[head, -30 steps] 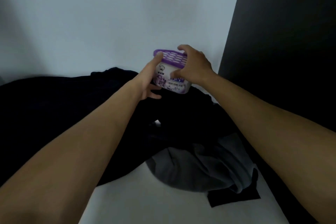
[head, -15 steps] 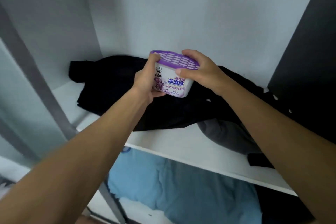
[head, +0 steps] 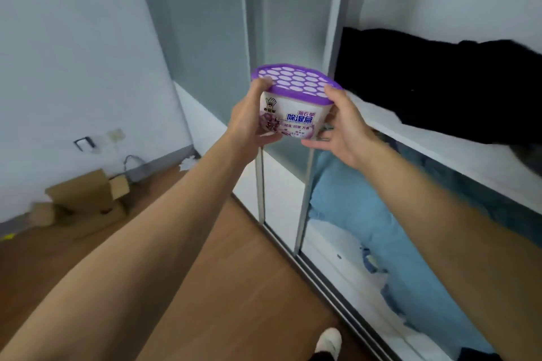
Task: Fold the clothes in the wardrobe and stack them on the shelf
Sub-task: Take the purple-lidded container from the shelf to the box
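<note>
Out in front of the wardrobe, seen from the head, both hands hold a white tub (head: pixel 289 114) with a purple honeycomb lid (head: pixel 296 80) up in the air, clear of the shelf (head: pixel 440 152). The left hand (head: pixel 249 123) wraps the tub's left side with its thumb up at the lid's rim. The right hand (head: pixel 343 132) has its thumb on the rim at the other side and its fingers (head: pixel 315 142) reaching under the base, so the tub is gripped from both sides. This looks like clearing the shelf before any folding. To do it well, the tub should stay level, since a moisture box of this kind may hold liquid, and it should go down flat somewhere out of the way so that both hands come free for the clothes. One hand under the base would be the safer carry, as the lid may only clip on. The clothes (head: pixel 434 82) lie to the right on the white shelf: a black, unfolded heap, rumpled, with its front edge reaching the shelf's lip. No piece can be told from another in that dark mass. Below the shelf lies a blue cloth (head: pixel 352 214), crumpled too
</note>
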`<state>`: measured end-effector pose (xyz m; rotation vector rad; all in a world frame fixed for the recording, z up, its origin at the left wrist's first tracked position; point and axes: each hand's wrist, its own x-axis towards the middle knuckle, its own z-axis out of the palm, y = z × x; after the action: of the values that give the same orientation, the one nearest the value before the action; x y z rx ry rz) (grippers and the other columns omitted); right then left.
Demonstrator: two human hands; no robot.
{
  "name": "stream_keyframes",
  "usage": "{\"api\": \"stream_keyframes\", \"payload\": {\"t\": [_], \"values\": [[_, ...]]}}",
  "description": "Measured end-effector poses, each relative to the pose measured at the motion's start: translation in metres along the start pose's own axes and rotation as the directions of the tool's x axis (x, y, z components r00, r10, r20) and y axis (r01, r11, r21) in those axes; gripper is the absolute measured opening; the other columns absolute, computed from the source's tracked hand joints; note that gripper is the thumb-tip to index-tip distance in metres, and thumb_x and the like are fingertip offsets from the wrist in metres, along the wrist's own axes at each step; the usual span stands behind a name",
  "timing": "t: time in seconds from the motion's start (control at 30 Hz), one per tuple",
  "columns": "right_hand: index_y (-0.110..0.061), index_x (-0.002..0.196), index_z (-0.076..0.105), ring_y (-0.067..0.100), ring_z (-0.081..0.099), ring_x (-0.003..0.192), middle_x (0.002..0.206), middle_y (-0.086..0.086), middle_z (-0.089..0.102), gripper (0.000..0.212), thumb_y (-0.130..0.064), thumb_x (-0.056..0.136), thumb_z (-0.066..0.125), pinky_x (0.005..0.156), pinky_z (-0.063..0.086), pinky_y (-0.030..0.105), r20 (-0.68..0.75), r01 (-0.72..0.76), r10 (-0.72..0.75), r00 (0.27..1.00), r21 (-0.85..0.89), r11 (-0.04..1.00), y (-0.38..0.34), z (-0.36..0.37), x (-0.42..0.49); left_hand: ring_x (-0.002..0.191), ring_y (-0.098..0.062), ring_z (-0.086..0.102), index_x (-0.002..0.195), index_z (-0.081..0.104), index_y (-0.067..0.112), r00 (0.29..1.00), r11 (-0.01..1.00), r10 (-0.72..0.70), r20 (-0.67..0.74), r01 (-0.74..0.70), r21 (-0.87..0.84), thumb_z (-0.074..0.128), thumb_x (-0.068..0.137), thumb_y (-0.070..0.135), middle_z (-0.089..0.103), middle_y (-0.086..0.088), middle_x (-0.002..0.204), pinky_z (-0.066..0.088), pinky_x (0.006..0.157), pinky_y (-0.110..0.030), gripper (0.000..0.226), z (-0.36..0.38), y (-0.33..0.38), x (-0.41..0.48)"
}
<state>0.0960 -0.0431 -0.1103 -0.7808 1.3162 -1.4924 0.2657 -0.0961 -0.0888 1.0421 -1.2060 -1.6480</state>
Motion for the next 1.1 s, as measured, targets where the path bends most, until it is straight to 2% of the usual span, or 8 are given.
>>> {"api": "stream_keyframes", "payload": {"t": [0.23, 0.33, 0.47, 0.6, 0.67, 0.77, 0.9, 1.1], "values": [[-0.029, 0.100, 0.066, 0.028, 0.075, 0.085, 0.088, -0.003, 0.077, 0.037, -0.057, 0.076, 0.066, 0.068, 0.059, 0.037, 0.262, -0.084, 0.102, 0.960, -0.079, 0.993, 0.065, 0.183, -0.015, 0.104, -0.030, 0.070, 0.131, 0.060, 0.020, 0.964, 0.999, -0.034, -0.264, 0.029, -0.021, 0.060, 0.082, 0.052, 0.069, 0.000, 0.120, 0.060, 0.082, -0.044, 0.059, -0.195, 0.007, -0.059], [-0.031, 0.098, 0.068, 0.028, 0.075, 0.084, 0.093, -0.002, 0.075, 0.031, -0.057, 0.081, 0.064, 0.071, 0.061, 0.039, 0.345, -0.115, 0.149, 0.927, -0.117, 0.986, 0.088, 0.246, -0.008, 0.095, -0.028, 0.072, 0.131, 0.060, 0.019, 0.937, 0.998, -0.062, -0.343, 0.059, -0.019, 0.059, 0.084, 0.054, 0.071, -0.001, 0.114, 0.057, 0.074, -0.040, 0.058, -0.259, 0.009, -0.070], [-0.029, 0.102, 0.066, 0.030, 0.073, 0.097, 0.104, 0.002, 0.074, 0.030, -0.055, 0.088, 0.060, 0.081, 0.060, 0.044, 0.425, -0.143, 0.207, 0.881, -0.179, 0.973, 0.120, 0.321, 0.013, 0.100, -0.031, 0.070, 0.132, 0.059, 0.015, 0.891, 0.995, -0.104, -0.442, 0.087, -0.057, 0.061, 0.079, 0.050, 0.068, -0.009, 0.121, 0.055, 0.096, -0.046, 0.063, -0.333, 0.007, -0.064], [-0.027, 0.104, 0.063, 0.029, 0.072, 0.098, 0.099, 0.002, 0.074, 0.030, -0.054, 0.090, 0.059, 0.078, 0.059, 0.039, 0.470, -0.188, 0.266, 0.842, -0.206, 0.960, 0.150, 0.393, 0.053, 0.083, -0.027, 0.071, 0.127, 0.060, 0.010, 0.860, 0.992, -0.114, -0.497, 0.072, -0.102, 0.061, 0.084, 0.049, 0.069, -0.008, 0.110, 0.059, 0.066, -0.035, 0.058, -0.403, 0.004, -0.035], [-0.027, 0.104, 0.062, 0.027, 0.071, 0.098, 0.100, 0.002, 0.073, 0.030, -0.054, 0.090, 0.057, 0.074, 0.058, 0.036, 0.504, -0.197, 0.282, 0.816, -0.217, 0.956, 0.162, 0.431, 0.079, 0.086, -0.030, 0.070, 0.114, 0.059, 0.004, 0.836, 0.990, -0.121, -0.535, 0.063, -0.126, 0.061, 0.084, 0.051, 0.068, -0.011, 0.113, 0.059, 0.071, -0.037, 0.056, -0.438, 0.005, -0.014], [-0.025, 0.107, 0.061, 0.027, 0.071, 0.098, 0.103, 0.005, 0.073, 0.035, -0.055, 0.088, 0.057, 0.069, 0.058, 0.034, 0.546, -0.210, 0.317, 0.776, -0.250, 0.945, 0.176, 0.487, 0.118, 0.095, -0.032, 0.069, 0.126, 0.061, 0.006, 0.780, 0.984, -0.132, -0.612, 0.029, -0.175, 0.061, 0.086, 0.049, 0.070, -0.009, 0.110, 0.057, 0.086, -0.043, 0.059, -0.484, 0.015, 0.016], [-0.025, 0.111, 0.058, 0.029, 0.070, 0.102, 0.110, 0.006, 0.070, 0.037, -0.053, 0.088, 0.058, 0.070, 0.059, 0.036, 0.599, -0.229, 0.336, 0.727, -0.251, 0.941, 0.190, 0.559, 0.164, 0.088, -0.030, 0.070, 0.128, 0.061, 0.009, 0.727, 0.970, -0.151, -0.670, -0.023, -0.242, 0.064, 0.082, 0.043, 0.073, -0.005, 0.100, 0.057, 0.066, -0.034, 0.057, -0.541, 0.030, 0.050], [-0.031, 0.113, 0.059, 0.024, 0.068, 0.107, 0.119, -0.001, 0.069, 0.037, -0.058, 0.089, 0.057, 0.092, 0.054, 0.051, 0.690, -0.132, 0.396, 0.606, -0.404, 0.905, 0.210, 0.664, 0.216, 0.074, -0.029, 0.071, 0.112, 0.065, 0.013, 0.629, 0.941, -0.171, -0.759, -0.123, -0.315, 0.062, 0.084, 0.036, 0.072, -0.002, 0.086, 0.056, 0.068, -0.037, 0.037, -0.638, 0.042, 0.086]]}}
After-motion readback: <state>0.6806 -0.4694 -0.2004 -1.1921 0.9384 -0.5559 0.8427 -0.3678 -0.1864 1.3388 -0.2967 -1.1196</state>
